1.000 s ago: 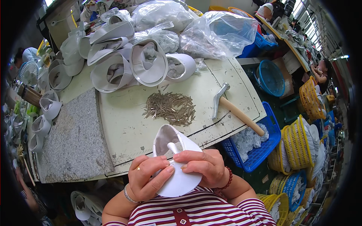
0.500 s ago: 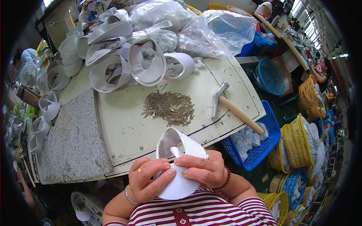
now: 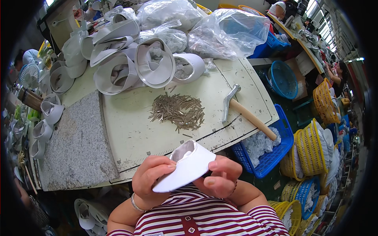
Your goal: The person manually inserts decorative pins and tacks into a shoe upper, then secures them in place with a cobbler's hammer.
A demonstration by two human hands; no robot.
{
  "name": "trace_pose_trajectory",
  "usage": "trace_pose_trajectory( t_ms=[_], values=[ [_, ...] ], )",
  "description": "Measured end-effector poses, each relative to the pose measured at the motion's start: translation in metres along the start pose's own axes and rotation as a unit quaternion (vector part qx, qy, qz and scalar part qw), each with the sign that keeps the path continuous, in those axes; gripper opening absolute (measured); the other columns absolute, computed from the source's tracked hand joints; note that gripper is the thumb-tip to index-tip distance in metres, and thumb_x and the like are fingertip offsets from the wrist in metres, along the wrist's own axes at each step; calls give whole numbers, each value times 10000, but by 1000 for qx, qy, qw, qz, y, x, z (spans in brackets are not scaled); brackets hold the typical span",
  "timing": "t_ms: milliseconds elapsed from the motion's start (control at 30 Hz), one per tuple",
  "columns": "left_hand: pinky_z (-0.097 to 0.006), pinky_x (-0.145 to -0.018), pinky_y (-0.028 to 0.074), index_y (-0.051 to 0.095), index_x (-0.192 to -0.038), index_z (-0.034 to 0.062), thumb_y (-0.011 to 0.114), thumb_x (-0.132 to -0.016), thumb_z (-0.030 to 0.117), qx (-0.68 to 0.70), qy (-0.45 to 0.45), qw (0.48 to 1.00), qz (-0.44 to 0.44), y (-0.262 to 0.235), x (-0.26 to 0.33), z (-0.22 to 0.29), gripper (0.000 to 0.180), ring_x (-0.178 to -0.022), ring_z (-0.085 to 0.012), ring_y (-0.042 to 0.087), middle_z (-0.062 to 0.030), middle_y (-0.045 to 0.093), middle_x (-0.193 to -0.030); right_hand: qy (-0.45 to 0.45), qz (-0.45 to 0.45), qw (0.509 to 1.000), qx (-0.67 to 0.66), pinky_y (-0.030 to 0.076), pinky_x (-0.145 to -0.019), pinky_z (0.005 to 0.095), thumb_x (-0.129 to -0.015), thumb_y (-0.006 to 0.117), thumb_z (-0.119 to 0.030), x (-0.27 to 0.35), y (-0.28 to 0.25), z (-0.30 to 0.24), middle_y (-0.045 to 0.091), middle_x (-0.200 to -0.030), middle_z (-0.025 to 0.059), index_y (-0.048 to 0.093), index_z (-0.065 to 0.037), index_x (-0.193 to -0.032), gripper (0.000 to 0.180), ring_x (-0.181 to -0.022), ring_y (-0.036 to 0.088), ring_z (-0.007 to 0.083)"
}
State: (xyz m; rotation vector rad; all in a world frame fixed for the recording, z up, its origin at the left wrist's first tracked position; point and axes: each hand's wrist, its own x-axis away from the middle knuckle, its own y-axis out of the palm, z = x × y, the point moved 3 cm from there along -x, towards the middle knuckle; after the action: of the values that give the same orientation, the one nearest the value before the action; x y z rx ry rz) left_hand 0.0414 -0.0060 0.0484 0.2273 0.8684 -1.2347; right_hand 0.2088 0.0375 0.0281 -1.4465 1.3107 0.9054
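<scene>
A: Left to right, quick. What was at the far left?

B: Grey stone slab (image 3: 76, 145) set into the worktop (image 3: 134, 126), small white visor pieces (image 3: 51, 112) stacked past its left edge.

A: Hands?

B: Left hand (image 3: 151, 177) pinched the near-left edge of a white visor brim (image 3: 185, 167), thumb on top, fingers under. Right hand (image 3: 220, 177) clasped the brim's right side, fingers curled against it. Both grips closed on the same piece, held over the worktop's near edge, close to the striped shirt (image 3: 197, 214).

A: Orientation?

B: Long axis ran from lower left to upper right. The curved band end pointed up and away toward the worktop, the flat peak toward the body.

A: Progress?

B: I'd judge early on this piece: the pile of thin metal nails (image 3: 177, 112) sat apart on the worktop, the hammer (image 3: 244, 110) lay untouched to its right, handle toward the blue basket (image 3: 267, 147). Many white visors (image 3: 130, 67) were heaped at the back, so plenty seemed left.

A: Far right?

B: Yellow baskets (image 3: 311, 147), more stock inside.
</scene>
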Motion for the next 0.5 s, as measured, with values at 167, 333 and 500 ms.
trace_pose_trajectory(
  t_ms=[167,333,500],
  values=[
    [-265,-660,523,642,-977,26,762,-742,-37,59,-92,994,9,-3,2,-9,272,-775,-205,671,-150,676,-931,-38,-64,997,-2,545,-555,282,-792,726,-42,-16,0,-8,550,-1141,139,642,-61,-1093,313,-646,614,179],
    [-248,-650,513,656,-972,32,755,-771,-36,81,-99,992,6,0,1,-8,235,-754,-171,654,-135,675,-937,3,-135,990,47,591,-639,318,-811,728,-109,-25,5,-6,666,-1067,126,655,-32,-1071,281,-791,699,233],
    [-229,-644,502,663,-975,25,740,-798,-52,82,-126,989,1,-2,0,-6,208,-750,-141,638,-133,678,-928,57,-176,981,52,589,-602,321,-794,707,-85,-31,7,-6,661,-1052,135,678,3,-1101,320,-793,692,228]
  ],
)
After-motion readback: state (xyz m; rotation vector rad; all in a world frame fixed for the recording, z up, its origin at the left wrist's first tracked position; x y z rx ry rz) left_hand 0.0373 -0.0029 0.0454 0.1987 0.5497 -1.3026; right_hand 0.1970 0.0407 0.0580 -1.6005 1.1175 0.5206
